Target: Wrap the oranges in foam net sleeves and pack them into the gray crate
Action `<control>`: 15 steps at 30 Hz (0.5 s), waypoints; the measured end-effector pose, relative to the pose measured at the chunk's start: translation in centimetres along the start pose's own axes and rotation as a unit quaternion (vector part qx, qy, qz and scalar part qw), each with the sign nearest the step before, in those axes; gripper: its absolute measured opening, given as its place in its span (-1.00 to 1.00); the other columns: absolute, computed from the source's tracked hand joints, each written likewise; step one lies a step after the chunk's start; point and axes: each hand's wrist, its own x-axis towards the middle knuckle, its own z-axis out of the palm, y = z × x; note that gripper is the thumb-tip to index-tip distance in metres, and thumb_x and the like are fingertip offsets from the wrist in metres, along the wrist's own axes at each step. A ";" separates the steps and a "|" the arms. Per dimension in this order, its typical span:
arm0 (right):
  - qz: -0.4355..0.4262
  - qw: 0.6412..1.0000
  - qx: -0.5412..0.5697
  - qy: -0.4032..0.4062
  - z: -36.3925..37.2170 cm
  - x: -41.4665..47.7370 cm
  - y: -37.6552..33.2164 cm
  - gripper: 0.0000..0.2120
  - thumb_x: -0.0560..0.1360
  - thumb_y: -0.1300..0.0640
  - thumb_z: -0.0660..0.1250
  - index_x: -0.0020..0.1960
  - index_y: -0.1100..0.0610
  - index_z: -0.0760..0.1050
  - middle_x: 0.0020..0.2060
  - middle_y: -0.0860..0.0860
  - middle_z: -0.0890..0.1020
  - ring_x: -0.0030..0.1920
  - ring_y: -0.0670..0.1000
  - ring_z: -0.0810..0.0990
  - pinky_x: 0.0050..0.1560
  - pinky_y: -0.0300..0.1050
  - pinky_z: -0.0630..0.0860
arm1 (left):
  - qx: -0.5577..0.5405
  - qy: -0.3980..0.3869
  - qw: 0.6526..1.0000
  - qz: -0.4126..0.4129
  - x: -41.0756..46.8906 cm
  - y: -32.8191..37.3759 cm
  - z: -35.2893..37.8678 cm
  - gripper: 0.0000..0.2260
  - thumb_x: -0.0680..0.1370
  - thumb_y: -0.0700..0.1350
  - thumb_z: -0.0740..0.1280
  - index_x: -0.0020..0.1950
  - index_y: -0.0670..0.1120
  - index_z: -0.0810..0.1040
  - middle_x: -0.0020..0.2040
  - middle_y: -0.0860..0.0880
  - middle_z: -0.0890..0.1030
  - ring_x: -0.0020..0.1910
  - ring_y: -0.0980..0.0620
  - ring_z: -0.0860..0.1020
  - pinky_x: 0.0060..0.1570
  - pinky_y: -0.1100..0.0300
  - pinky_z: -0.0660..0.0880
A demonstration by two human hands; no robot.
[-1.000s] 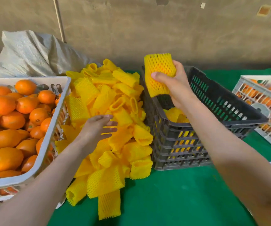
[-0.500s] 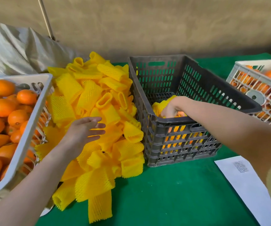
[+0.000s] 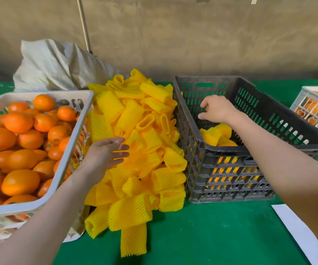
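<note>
Currently both hands are out over the desk (image 3: pixel 202 236), which has a green cover.

Left hand (image 3: pixel 106 153): fingers straight and slightly spread, palm down, gripping nothing. It lies at the left edge of the heap of yellow foam net sleeves (image 3: pixel 144 140); cannot tell whether the fingertips touch the sleeves or are just above them.

Right hand (image 3: pixel 217 109): inside the mouth of the gray crate (image 3: pixel 249 149), near its left wall. Fingers loosely bent and pointing left, nothing in them.

Gray crate: sits right of the sleeve heap, with the sleeves pressed up to its left wall. At the bottom lie wrapped oranges (image 3: pixel 215 134), yellow netting on the outside; orange colour shows through the slots in the front wall. It is far from full.

Loose oranges (image 3: pixel 18 123): piled high in a white basket (image 3: pixel 11 208) at far left, just beside the sleeve heap. The left forearm crosses the basket's near right corner.

Other items: a second white crate (image 3: pixel 307 104) holding oranges at the right edge, cut off by the frame; a white sheet of paper (image 3: pixel 297 230) on the desk under the right forearm; a pale sack (image 3: pixel 58 67) slumped behind the basket against the wall.
</note>
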 end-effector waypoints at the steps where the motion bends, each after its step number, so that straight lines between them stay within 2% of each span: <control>1: -0.009 0.994 0.046 0.097 -0.6 -0.3 -1.4 -0.68 0.47 0.04 0.38 0.17 0.16 0.53 0.09 0.11 0.62 0.12 0.14 0.56 0.13 -0.02 0.46 | -0.004 0.006 1.000 0.003 0.0 0.1 -0.3 -0.85 0.64 -0.17 0.20 0.08 -0.09 0.56 -0.02 -0.11 0.65 -0.04 -0.10 0.63 0.01 0.00 0.53; 2: -0.031 0.981 0.088 0.172 -1.0 -0.7 -3.1 -0.76 0.49 0.06 0.36 0.09 0.16 0.56 0.01 0.10 0.65 0.05 0.13 0.58 0.10 -0.05 0.46 | -0.008 0.011 1.000 0.007 -0.1 0.3 -0.5 -0.85 0.64 -0.18 0.20 0.07 -0.09 0.56 -0.03 -0.10 0.65 -0.05 -0.09 0.64 0.01 0.01 0.53; 3: -0.066 0.968 0.115 0.212 -1.2 -1.3 -5.0 -0.81 0.49 0.09 0.34 0.03 0.16 0.58 -0.07 0.09 0.66 0.00 0.12 0.60 0.06 -0.08 0.46 | -0.014 0.015 1.000 0.011 -0.2 0.4 -0.7 -0.85 0.64 -0.18 0.19 0.06 -0.09 0.56 -0.04 -0.10 0.65 -0.06 -0.08 0.64 0.01 0.01 0.53; 4: -0.107 0.961 0.128 0.220 -1.0 -2.1 -7.0 -0.84 0.49 0.11 0.33 0.00 0.17 0.58 -0.11 0.08 0.66 -0.04 0.11 0.60 0.02 -0.11 0.45 | -0.019 0.019 1.000 0.014 -0.3 0.5 -0.9 -0.85 0.64 -0.19 0.19 0.05 -0.08 0.56 -0.05 -0.09 0.65 -0.07 -0.07 0.63 0.02 0.01 0.53; 6: -0.177 0.963 0.121 0.165 0.7 -3.1 -10.6 -0.84 0.50 0.11 0.33 0.01 0.18 0.57 -0.09 0.09 0.66 -0.03 0.11 0.59 -0.01 -0.09 0.46 | -0.028 0.026 0.999 0.018 -0.6 0.6 -1.3 -0.84 0.64 -0.20 0.19 0.02 -0.07 0.56 -0.06 -0.09 0.65 -0.06 -0.07 0.63 0.02 0.02 0.52; 8: -0.195 0.976 0.078 0.054 3.8 -3.4 -13.2 -0.75 0.50 0.07 0.33 0.13 0.16 0.52 0.06 0.13 0.61 0.09 0.15 0.54 0.05 -0.03 0.48 | -0.035 0.035 0.998 0.024 -1.1 0.6 -1.6 -0.84 0.64 -0.20 0.18 0.01 -0.06 0.56 -0.06 -0.09 0.64 -0.06 -0.06 0.62 0.01 0.03 0.52; 12: -0.149 0.982 0.007 -0.118 9.3 -3.2 -15.2 -0.30 0.44 -0.01 0.40 0.47 0.05 0.14 0.31 0.21 0.36 0.30 0.25 0.39 0.23 0.08 0.40 | -0.051 0.058 0.996 0.038 -2.2 0.4 -2.4 -0.86 0.64 -0.22 0.17 0.08 -0.13 0.53 -0.09 -0.09 0.61 -0.11 -0.05 0.59 -0.06 0.09 0.52; 13: -0.137 0.982 0.000 -0.134 10.3 -3.0 -15.1 -0.26 0.45 0.00 0.40 0.49 0.01 0.08 0.34 0.22 0.32 0.32 0.26 0.38 0.25 0.09 0.39 | -0.056 0.061 0.996 0.040 -2.5 0.4 -2.6 -0.86 0.64 -0.23 0.17 0.09 -0.15 0.52 -0.09 -0.09 0.61 -0.12 -0.04 0.59 -0.08 0.10 0.51; 15: -0.118 0.986 0.023 -0.117 11.5 -2.6 -15.1 -0.42 0.50 0.10 0.32 0.47 -0.01 0.20 0.35 0.21 0.36 0.32 0.23 0.40 0.24 0.05 0.38 | -0.068 0.066 0.995 0.043 -3.0 0.3 -3.2 -0.84 0.64 -0.24 0.16 0.14 -0.21 0.50 -0.10 -0.10 0.59 -0.14 -0.04 0.57 -0.08 0.11 0.50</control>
